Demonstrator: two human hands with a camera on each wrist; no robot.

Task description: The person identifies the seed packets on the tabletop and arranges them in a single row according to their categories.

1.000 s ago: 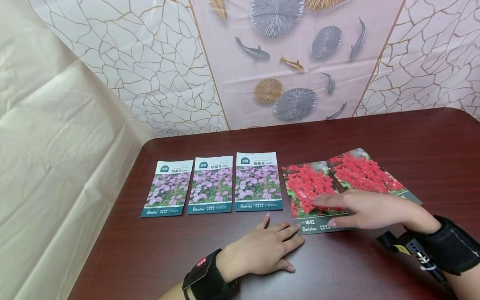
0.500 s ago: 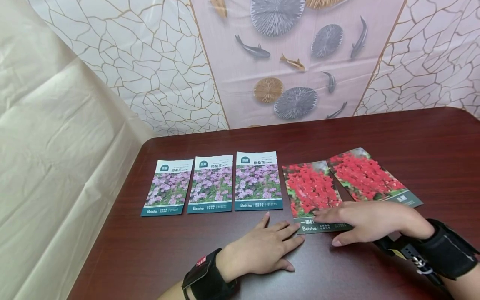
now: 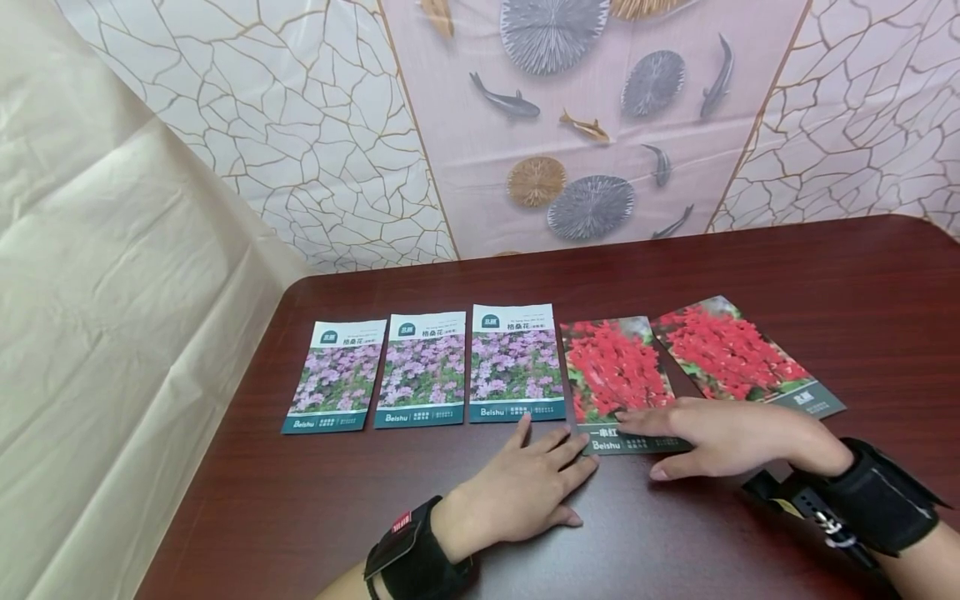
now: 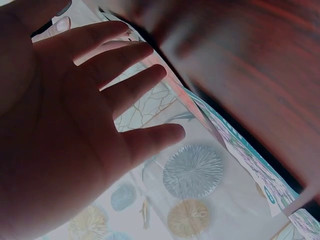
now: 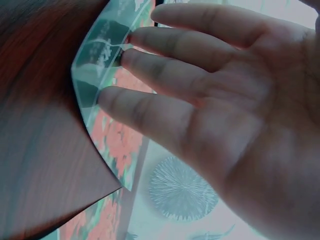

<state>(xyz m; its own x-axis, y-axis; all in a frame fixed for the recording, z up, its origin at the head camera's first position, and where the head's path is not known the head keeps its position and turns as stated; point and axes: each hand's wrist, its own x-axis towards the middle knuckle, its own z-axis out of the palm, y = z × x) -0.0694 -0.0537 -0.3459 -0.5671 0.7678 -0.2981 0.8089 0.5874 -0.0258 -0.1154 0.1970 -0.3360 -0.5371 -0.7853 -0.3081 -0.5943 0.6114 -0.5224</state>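
My right hand (image 3: 712,435) rests with straight fingers on the lower part of a red-flower seed packet (image 3: 618,367), hiding its lower right corner. In the right wrist view its fingertips touch the green band of that packet (image 5: 100,60). My left hand (image 3: 517,492) lies spread, its fingertips at the packet's lower left corner and just below the nearest purple-flower seed packet (image 3: 517,367). A second red-flower packet (image 3: 738,354) lies tilted to the right, partly behind the right hand. Two more purple-flower packets, a middle one (image 3: 422,371) and a left one (image 3: 337,379), complete a row.
All the packets lie flat on a dark reddish-brown table (image 3: 300,517). Behind its far edge hangs a patterned cloth (image 3: 480,217) with fish and round motifs. A cream cloth (image 3: 112,333) hangs along the left side. Each wrist wears a black strap.
The red-flower packet under my right hand has slid slightly left and away, closer to the purple row. The right hand first drew back toward its lower edge. My left fingertips shifted slightly left.
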